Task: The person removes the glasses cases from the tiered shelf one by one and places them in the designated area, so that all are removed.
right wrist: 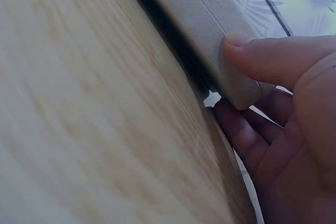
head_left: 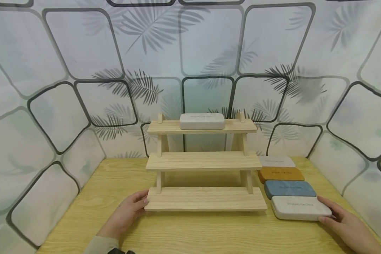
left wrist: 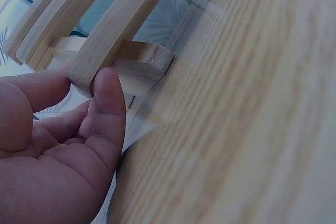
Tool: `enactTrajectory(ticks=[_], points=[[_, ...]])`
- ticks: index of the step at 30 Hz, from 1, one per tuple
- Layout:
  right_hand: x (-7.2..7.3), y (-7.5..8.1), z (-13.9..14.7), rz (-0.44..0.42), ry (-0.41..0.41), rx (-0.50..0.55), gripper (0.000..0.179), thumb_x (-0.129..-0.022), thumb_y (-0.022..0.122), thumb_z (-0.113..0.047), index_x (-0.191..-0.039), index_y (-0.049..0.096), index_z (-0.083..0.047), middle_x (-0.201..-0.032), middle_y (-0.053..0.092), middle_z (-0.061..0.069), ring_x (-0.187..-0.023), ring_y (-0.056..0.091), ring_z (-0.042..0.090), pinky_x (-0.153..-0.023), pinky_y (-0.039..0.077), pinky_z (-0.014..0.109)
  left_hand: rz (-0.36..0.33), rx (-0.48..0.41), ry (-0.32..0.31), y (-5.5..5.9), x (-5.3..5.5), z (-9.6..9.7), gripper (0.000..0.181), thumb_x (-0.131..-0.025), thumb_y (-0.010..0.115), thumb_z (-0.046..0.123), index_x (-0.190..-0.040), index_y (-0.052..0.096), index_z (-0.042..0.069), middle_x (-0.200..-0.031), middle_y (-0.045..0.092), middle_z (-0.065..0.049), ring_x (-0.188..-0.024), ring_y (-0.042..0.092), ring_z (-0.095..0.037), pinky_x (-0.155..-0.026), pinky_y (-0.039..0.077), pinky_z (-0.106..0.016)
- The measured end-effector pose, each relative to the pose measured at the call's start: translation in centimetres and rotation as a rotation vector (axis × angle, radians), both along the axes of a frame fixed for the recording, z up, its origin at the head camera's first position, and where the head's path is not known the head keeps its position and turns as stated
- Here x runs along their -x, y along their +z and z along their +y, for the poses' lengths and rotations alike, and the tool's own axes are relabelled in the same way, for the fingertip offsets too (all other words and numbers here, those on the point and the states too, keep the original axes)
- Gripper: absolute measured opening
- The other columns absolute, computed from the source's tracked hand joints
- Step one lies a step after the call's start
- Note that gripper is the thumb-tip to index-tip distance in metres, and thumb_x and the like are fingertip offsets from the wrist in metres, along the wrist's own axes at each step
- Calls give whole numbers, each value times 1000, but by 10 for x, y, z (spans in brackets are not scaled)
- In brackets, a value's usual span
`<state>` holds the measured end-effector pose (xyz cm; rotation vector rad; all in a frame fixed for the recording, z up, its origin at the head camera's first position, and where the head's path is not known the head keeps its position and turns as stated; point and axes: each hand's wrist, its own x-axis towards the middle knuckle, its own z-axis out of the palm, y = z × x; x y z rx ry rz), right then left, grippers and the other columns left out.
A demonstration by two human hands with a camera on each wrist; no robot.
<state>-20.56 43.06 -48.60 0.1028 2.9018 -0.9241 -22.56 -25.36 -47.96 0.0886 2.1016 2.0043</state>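
A three-tier wooden display stand (head_left: pixel 206 199) stands on the table. At the left end of its lowest shelf (left wrist: pixel 118 27), my left hand (head_left: pixel 127 213) pinches the board between thumb and fingers. To the stand's right, my right hand (head_left: pixel 349 222) grips the right end of a white glasses case (head_left: pixel 300 208), thumb on its side and fingers curled at its end. A dark gap shows under that case (right wrist: pixel 210 19) in the right wrist view; whether it is raised, I cannot tell. Directly behind it lies a blue glasses case (head_left: pixel 290 188).
Behind the blue case lie an orange-brown case (head_left: pixel 280 174) and a pale case (head_left: pixel 276 161). Another white case (head_left: pixel 202 121) rests on the stand's top shelf. Patterned fabric walls (head_left: pixel 206 60) enclose the wood-grain table (head_left: pixel 114 183) at the back and sides.
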Motion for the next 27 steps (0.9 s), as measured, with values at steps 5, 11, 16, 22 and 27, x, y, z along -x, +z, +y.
enactTrajectory(ticks=[5,11,16,22,27], points=[[-1,0,-1,3,-19,-22,102,-93,56,-70,-159,22,0,-148,34,40,-124,45,57,-89,46,63,-2,-3,-6,0,0,0,62,-107,54,21,-152,28,-14,-146,44,-31,-118,59,-27,-91,54,-38],[-1,0,-1,-2,-19,-52,102,-92,57,-70,-159,24,-1,-149,32,41,-125,41,60,-89,43,66,5,-4,-15,1,-2,-1,63,-107,53,21,-151,27,-16,-145,44,-32,-116,59,-26,-90,55,-38],[0,2,-1,-31,-23,-47,102,-91,60,-69,-159,25,-1,-151,27,41,-129,32,63,-93,39,69,-18,7,11,2,-2,1,62,-107,54,21,-151,30,-14,-145,46,-30,-115,59,-25,-89,54,-39],[0,3,-2,-30,3,-15,103,-90,62,-68,-159,26,0,-151,24,42,-130,30,63,-94,39,68,-27,10,14,3,-3,1,61,-107,54,22,-151,31,-13,-146,45,-30,-117,59,-27,-90,54,-40],[2,2,-1,-47,10,45,106,-90,62,-67,-161,17,-2,-153,19,43,-133,27,63,-95,40,67,-22,10,15,4,-3,1,60,-107,53,21,-151,31,-13,-145,47,-29,-117,59,-27,-91,54,-39]])
